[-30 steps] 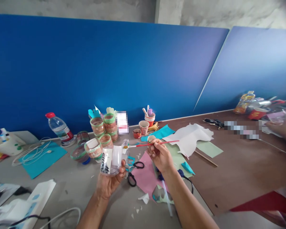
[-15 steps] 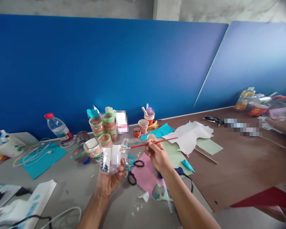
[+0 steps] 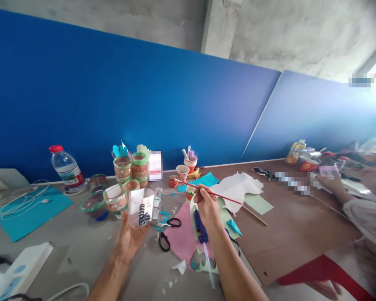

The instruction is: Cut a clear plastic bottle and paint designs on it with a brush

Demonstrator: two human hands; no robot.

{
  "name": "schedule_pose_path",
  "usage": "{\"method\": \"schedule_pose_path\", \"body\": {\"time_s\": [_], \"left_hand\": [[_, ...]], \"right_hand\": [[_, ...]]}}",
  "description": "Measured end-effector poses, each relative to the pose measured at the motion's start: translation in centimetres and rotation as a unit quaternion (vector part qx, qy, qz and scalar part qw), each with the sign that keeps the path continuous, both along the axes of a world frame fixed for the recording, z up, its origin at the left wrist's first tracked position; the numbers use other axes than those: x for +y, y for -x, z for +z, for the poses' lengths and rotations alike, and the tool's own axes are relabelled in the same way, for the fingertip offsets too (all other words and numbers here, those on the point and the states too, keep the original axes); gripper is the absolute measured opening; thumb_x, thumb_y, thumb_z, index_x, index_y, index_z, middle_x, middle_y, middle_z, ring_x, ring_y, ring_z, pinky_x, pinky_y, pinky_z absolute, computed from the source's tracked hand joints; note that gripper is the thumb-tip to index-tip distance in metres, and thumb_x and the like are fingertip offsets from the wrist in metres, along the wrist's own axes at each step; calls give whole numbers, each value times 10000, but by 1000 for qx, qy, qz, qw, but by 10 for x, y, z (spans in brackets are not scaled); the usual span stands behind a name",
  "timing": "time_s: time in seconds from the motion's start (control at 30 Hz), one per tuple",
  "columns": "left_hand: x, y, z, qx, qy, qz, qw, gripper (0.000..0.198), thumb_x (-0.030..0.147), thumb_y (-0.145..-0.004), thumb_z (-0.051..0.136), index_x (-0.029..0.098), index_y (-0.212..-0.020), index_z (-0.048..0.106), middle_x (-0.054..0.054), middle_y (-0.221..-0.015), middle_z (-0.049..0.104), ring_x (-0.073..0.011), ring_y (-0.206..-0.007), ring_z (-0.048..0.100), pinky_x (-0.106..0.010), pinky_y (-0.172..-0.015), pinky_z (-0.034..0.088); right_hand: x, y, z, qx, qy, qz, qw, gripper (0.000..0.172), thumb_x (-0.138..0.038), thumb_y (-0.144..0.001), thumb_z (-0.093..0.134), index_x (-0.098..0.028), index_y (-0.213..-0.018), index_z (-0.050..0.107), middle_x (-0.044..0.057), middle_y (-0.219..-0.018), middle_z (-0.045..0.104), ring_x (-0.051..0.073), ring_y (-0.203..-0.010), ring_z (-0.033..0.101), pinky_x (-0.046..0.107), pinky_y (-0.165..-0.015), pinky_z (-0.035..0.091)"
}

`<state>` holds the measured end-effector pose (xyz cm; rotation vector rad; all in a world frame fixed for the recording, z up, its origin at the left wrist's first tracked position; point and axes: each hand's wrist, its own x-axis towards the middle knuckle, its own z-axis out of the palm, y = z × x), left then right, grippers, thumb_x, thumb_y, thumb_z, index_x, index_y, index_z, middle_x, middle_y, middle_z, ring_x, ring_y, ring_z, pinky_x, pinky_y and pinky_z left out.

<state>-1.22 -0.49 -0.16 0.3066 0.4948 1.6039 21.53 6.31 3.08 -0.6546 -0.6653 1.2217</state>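
Observation:
My left hand is wrapped round a clear plastic cup with a dark pagoda picture on its side. In my right hand, a thin red paintbrush is pinched between thumb and fingers. The brush's tip is at the rim of a small cup with reddish-brown contents; whether it touches is hard to see. A patterned paper cup stands beside that one. Below my right hand lie a blue glue gun with a clear glue stick and a pair of black-handled scissors.
Several banded plastic cups are stacked left of centre, near a red-capped water bottle. Pink paper, white paper and scraps cover the middle. At left is a power strip. A co-worker's hand holds something clear at right.
My right hand has taken the brush tip from the clear cup over to the small reddish-brown cup. My left hand has turned the clear cup. The view has shifted and tilted.

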Motion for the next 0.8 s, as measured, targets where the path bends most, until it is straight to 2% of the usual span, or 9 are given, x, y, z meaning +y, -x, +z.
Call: {"method": "schedule_pose_path", "body": {"time_s": [0.07,0.2,0.33,0.37,0.43,0.5,0.63,0.8], "left_hand": [[2,3,-2,-20,-23,4,1000,404,385,-813,663,322,-1210,625,-23,-1029,751,-220,-882,707,-347,-719,587],[5,6,-7,-57,-97,-26,993,421,339,-888,574,372,-1306,539,-1,-1103,732,-195,-995,681,-340,-850,548],[7,5,-8,-45,-137,-38,989,428,353,-928,502,389,-1355,483,-1,-1203,688,-185,-1114,625,-346,-968,475],[7,4,-6,-25,-134,-34,990,441,356,-926,507,386,-1365,472,-5,-1228,674,-183,-1126,615,-346,-984,459],[5,3,-2,16,-122,-20,992,483,363,-900,552,380,-1375,460,-11,-1257,654,-187,-1139,601,-348,-998,442],[3,2,2,41,-107,-10,993,532,363,-857,616,366,-1369,470,-18,-1256,652,-197,-1147,593,-356,-1007,432],[1,2,3,56,-82,-2,995,549,375,-803,677,324,-1328,523,-35,-1225,660,-214,-1155,584,-378,-1020,420],[4,4,-4,52,-71,-8,996,461,373,-800,677,282,-1245,598,-46,-1153,685,-222,-1146,581,-370,-1008,430]], "right_hand": [[-1,1,3,-21,-5,-36,999,193,-299,-664,732,-173,-796,670,2,-641,644,90,-472,497,246,-490,400],[-4,4,14,-79,-18,-87,993,234,-337,-664,722,-168,-809,652,-10,-624,624,85,-466,490,238,-488,391],[2,7,27,-212,-23,-100,972,228,-375,-717,649,-168,-810,625,-21,-598,595,90,-454,476,240,-483,387],[8,8,31,-266,-25,-97,959,218,-378,-739,615,-172,-810,623,-21,-591,590,97,-450,478,245,-483,388],[23,10,38,-400,-23,-94,912,206,-362,-783,537,-181,-815,630,-17,-586,590,118,-457,499,253,-492,393],[44,13,45,-544,-6,-88,835,220,-325,-817,478,-191,-829,653,-7,-588,604,148,-520,554,261,-540,417],[88,25,51,-606,2,-58,794,122,-209,-771,545,-195,-748,663,24,-681,659,179,-668,606,273,-642,449],[128,43,44,-657,6,-9,754,175,-117,-797,519,-181,-721,663,56,-780,687,187,-754,617,289,-721,476]]}}
